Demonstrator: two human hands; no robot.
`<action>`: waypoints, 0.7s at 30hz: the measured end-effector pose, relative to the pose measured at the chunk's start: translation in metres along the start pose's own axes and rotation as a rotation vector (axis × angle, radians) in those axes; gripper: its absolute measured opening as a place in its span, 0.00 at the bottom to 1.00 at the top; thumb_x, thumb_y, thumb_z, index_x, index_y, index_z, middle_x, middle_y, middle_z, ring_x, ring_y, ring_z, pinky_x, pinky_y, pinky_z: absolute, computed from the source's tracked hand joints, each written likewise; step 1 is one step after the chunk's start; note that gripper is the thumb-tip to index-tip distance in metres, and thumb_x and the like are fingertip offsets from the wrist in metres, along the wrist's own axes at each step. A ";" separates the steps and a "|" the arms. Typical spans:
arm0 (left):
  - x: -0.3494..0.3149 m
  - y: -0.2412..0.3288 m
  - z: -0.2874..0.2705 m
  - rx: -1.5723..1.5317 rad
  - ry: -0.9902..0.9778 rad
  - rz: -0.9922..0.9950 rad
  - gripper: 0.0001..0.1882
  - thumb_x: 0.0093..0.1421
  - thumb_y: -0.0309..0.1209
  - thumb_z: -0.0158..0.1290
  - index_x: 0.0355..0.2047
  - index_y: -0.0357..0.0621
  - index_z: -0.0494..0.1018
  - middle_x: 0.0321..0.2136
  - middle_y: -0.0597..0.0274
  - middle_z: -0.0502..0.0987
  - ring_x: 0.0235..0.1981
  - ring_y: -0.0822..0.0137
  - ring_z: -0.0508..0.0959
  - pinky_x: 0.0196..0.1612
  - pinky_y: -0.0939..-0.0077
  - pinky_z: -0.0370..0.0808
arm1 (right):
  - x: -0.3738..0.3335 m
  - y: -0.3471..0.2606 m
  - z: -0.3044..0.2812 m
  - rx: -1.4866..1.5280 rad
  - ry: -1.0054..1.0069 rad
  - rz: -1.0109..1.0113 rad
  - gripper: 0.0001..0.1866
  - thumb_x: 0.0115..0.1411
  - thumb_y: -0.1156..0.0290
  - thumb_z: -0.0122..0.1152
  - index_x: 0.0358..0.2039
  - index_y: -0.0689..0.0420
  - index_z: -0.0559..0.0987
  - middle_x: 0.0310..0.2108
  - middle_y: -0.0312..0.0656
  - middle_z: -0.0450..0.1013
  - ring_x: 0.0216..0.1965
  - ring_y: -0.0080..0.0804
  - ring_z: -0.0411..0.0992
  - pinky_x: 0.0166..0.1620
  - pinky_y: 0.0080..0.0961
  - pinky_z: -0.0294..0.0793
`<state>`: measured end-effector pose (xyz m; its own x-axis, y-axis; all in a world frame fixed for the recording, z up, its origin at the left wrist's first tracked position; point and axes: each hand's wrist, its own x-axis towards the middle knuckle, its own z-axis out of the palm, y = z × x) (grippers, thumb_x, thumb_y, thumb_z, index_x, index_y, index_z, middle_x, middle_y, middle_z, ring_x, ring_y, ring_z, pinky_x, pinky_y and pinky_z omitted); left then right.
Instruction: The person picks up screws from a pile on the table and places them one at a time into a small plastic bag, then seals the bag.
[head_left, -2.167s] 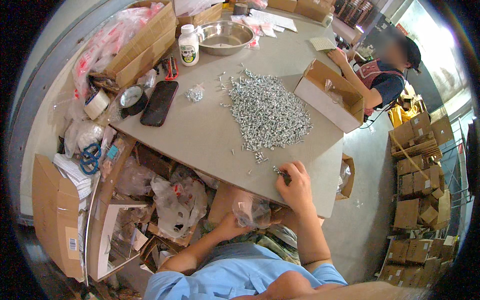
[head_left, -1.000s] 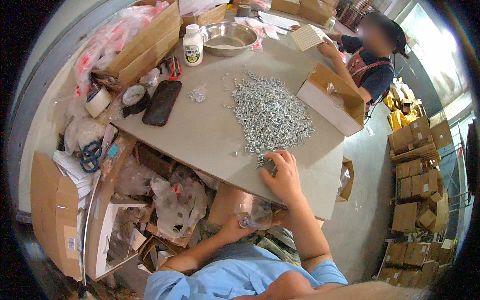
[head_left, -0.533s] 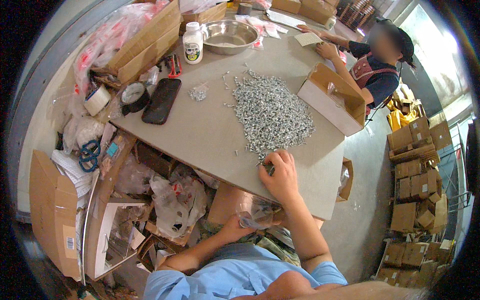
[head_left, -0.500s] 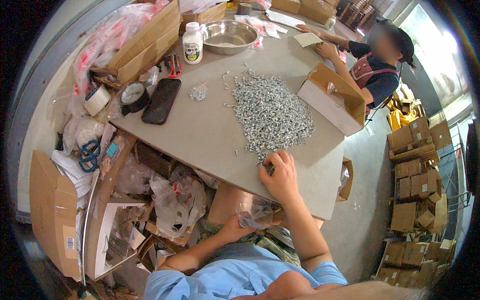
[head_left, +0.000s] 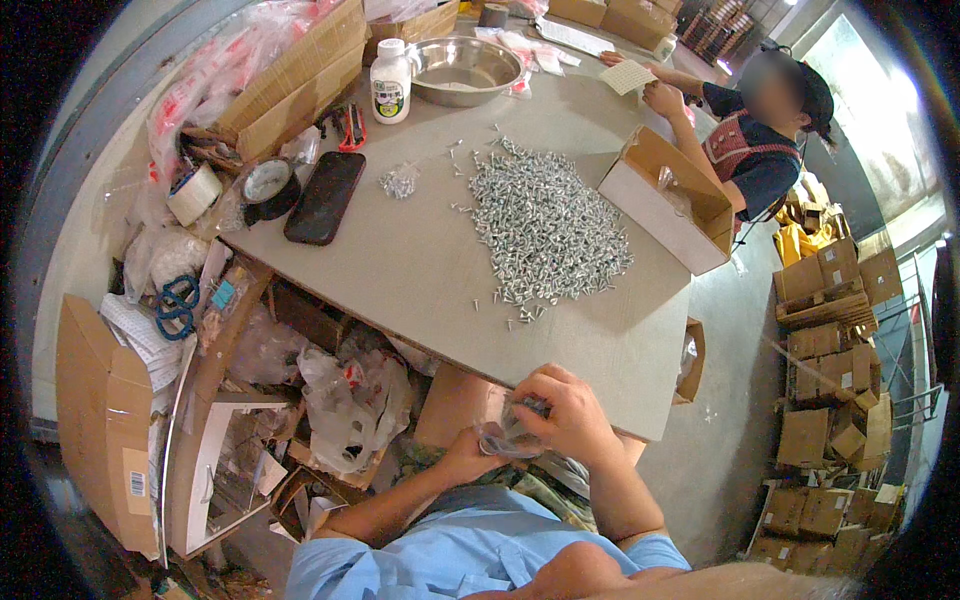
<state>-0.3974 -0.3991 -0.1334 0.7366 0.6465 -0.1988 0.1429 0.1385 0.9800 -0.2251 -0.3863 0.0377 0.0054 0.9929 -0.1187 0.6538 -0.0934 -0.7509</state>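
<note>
The right hand (head_left: pixel 568 412) has moved nearer than the screw pile (head_left: pixel 550 225), reaching the clear plastic bag (head_left: pixel 512 444), fingers bunched around screws (head_left: pixel 534 405); the left hand (head_left: pixel 472 457) grips the bag. Its fill is unclear; the large pile remains loose.

Small silvery screws (head_left: pixel 550 230): bright metal | clear pouch-shaped bag (head_left: pixel 518 442): glossy plastic | flat grey tabletop (head_left: pixel 410 275): smooth, matt

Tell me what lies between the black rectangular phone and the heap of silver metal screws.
In the head view, a small clear plastic packet of silvery pieces and stray screws lie between the phone and the heap.
</note>
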 end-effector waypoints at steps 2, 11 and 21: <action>0.001 0.001 0.002 -0.020 0.004 0.036 0.12 0.47 0.29 0.62 0.31 0.42 0.72 0.26 0.62 0.76 0.30 0.68 0.75 0.35 0.71 0.73 | 0.005 -0.003 -0.006 0.065 -0.027 0.038 0.09 0.49 0.73 0.59 0.33 0.58 0.76 0.34 0.47 0.69 0.35 0.44 0.70 0.39 0.35 0.71; 0.000 0.019 -0.006 -0.029 -0.040 -0.016 0.14 0.48 0.31 0.61 0.34 0.38 0.74 0.29 0.60 0.78 0.32 0.71 0.76 0.38 0.72 0.72 | 0.066 0.034 0.015 -0.332 0.531 -0.120 0.10 0.49 0.71 0.59 0.34 0.57 0.76 0.33 0.45 0.70 0.31 0.43 0.71 0.34 0.34 0.71; 0.002 0.002 0.001 -0.089 -0.007 0.000 0.15 0.47 0.30 0.61 0.34 0.38 0.73 0.28 0.61 0.78 0.32 0.72 0.75 0.38 0.73 0.72 | 0.029 0.027 0.006 -0.324 0.272 -0.068 0.09 0.48 0.71 0.60 0.32 0.57 0.77 0.31 0.44 0.71 0.30 0.43 0.72 0.34 0.33 0.72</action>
<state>-0.3951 -0.3987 -0.1313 0.7414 0.6411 -0.1980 0.0835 0.2047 0.9753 -0.2123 -0.3607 0.0099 0.1248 0.9834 0.1319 0.8634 -0.0421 -0.5027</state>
